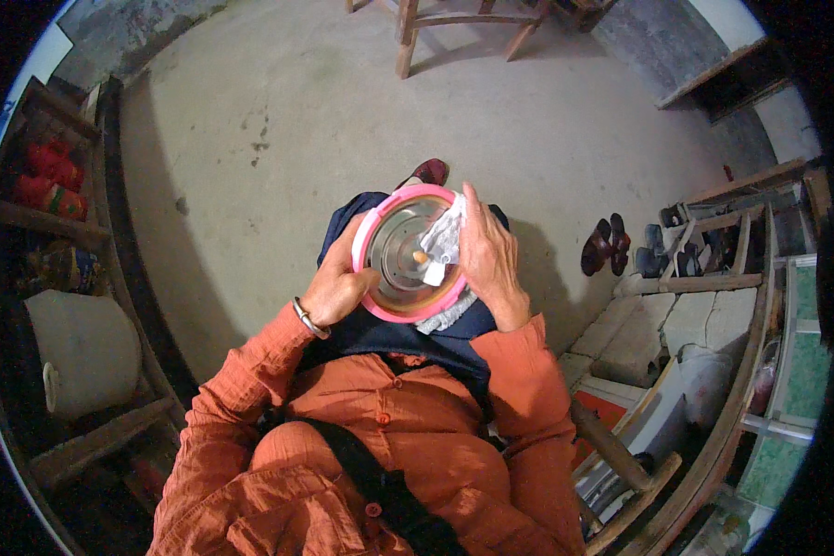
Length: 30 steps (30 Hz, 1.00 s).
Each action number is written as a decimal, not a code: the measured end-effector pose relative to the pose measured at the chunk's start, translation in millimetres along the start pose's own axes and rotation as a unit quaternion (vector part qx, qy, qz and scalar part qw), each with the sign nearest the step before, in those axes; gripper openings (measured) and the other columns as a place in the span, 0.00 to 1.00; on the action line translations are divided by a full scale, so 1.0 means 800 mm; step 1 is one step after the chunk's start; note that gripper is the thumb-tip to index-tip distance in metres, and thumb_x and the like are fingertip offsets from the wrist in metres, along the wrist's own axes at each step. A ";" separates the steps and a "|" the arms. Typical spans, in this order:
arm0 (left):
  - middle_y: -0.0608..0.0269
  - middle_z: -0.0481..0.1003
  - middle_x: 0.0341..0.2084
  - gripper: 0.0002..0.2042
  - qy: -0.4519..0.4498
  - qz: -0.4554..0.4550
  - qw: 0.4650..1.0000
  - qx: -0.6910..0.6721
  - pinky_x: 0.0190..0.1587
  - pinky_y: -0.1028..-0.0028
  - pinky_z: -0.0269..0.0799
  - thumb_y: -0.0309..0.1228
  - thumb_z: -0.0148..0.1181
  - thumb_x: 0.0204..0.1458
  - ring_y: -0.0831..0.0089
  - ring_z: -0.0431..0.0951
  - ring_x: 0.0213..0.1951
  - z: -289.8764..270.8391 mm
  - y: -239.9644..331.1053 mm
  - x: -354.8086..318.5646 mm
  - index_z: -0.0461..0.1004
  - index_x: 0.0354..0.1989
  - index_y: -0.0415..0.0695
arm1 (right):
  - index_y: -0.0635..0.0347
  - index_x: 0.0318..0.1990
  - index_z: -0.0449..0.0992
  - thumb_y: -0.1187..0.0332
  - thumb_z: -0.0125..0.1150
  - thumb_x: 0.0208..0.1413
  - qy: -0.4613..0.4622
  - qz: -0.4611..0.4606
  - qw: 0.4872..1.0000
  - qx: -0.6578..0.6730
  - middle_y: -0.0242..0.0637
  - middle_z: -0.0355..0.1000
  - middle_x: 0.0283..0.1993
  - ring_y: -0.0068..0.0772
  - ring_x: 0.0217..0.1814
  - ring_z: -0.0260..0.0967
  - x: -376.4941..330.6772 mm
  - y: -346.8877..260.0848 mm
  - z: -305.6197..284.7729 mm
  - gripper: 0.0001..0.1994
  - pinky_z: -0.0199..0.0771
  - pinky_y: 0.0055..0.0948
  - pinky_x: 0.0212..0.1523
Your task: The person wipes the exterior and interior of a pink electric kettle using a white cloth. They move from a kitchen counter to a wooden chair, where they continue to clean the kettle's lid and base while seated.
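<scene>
A round, shiny steel bowl with a thick pink rim rests over my lap, its inside facing up. My left hand grips its left side, with the thumb over the rim. At the right side, my right hand holds a crumpled white cloth or tissue against the bowl's inner wall. The fingertips under it are partly hidden. Near the middle of the bowl is a small yellowish spot or piece, too small to make out. Below the bowl, a grey cloth lies on my dark trousers.
Wooden shelves stand at the left, holding red packages and a pale rolled-up thing. To the right are dark shoes, concrete blocks and a wooden frame. A wooden stool stands ahead on the concrete floor.
</scene>
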<state>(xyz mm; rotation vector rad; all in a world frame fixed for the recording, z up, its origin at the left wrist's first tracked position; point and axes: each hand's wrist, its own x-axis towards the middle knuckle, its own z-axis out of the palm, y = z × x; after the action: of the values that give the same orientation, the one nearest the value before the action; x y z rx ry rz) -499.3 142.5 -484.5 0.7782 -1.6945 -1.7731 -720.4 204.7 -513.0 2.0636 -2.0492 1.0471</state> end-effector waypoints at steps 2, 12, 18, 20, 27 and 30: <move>0.61 0.68 0.45 0.34 -0.015 -0.063 0.997 -0.038 0.52 0.74 0.63 0.14 0.48 0.33 0.71 0.67 0.48 0.001 0.010 0.001 0.59 0.58 0.40 | 0.67 0.60 0.59 0.71 0.47 0.58 0.016 -0.029 0.999 -0.004 0.52 0.71 0.45 0.51 0.43 0.71 0.010 -0.002 -0.009 0.22 0.72 0.43 0.40; 0.63 0.68 0.42 0.34 0.092 0.029 0.994 -0.043 0.39 0.77 0.68 0.14 0.47 0.33 0.74 0.69 0.39 -0.005 0.002 0.009 0.60 0.58 0.40 | 0.66 0.58 0.57 0.67 0.40 0.62 -0.036 0.248 0.945 0.211 0.62 0.69 0.43 0.64 0.43 0.69 -0.031 -0.035 0.016 0.19 0.68 0.51 0.41; 0.61 0.67 0.48 0.34 -0.015 -0.084 0.996 -0.038 0.52 0.72 0.64 0.17 0.51 0.38 0.70 0.68 0.50 -0.027 0.013 0.015 0.57 0.61 0.43 | 0.65 0.58 0.59 0.67 0.40 0.62 -0.065 0.143 0.961 0.226 0.61 0.67 0.49 0.60 0.49 0.67 -0.006 0.002 0.009 0.19 0.67 0.46 0.47; 0.59 0.67 0.51 0.34 0.040 -0.009 0.993 -0.114 0.56 0.71 0.61 0.18 0.54 0.40 0.70 0.66 0.54 -0.015 0.002 0.013 0.56 0.62 0.44 | 0.67 0.57 0.60 0.67 0.40 0.62 -0.030 0.183 0.956 0.229 0.59 0.70 0.45 0.57 0.45 0.70 -0.008 -0.001 0.016 0.19 0.69 0.44 0.44; 0.57 0.65 0.52 0.36 0.177 0.051 0.962 -0.202 0.53 0.72 0.66 0.14 0.49 0.38 0.68 0.68 0.52 0.035 -0.034 -0.010 0.51 0.63 0.39 | 0.68 0.53 0.61 0.67 0.41 0.61 0.092 0.294 0.909 0.281 0.57 0.70 0.41 0.55 0.40 0.70 -0.034 -0.051 0.060 0.16 0.66 0.44 0.41; 0.60 0.69 0.46 0.37 0.160 -0.013 0.961 -0.227 0.40 0.75 0.72 0.12 0.47 0.35 0.72 0.72 0.40 0.021 -0.042 -0.011 0.53 0.62 0.40 | 0.69 0.55 0.59 0.68 0.40 0.61 0.062 0.245 0.931 0.263 0.59 0.70 0.42 0.58 0.43 0.69 -0.034 -0.046 0.049 0.18 0.66 0.45 0.43</move>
<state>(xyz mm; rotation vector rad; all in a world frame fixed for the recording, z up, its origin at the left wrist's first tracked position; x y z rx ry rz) -506.1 161.4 -517.6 0.8224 -1.0203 -1.8371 -667.8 213.5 -540.8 1.6010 -2.4839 1.9335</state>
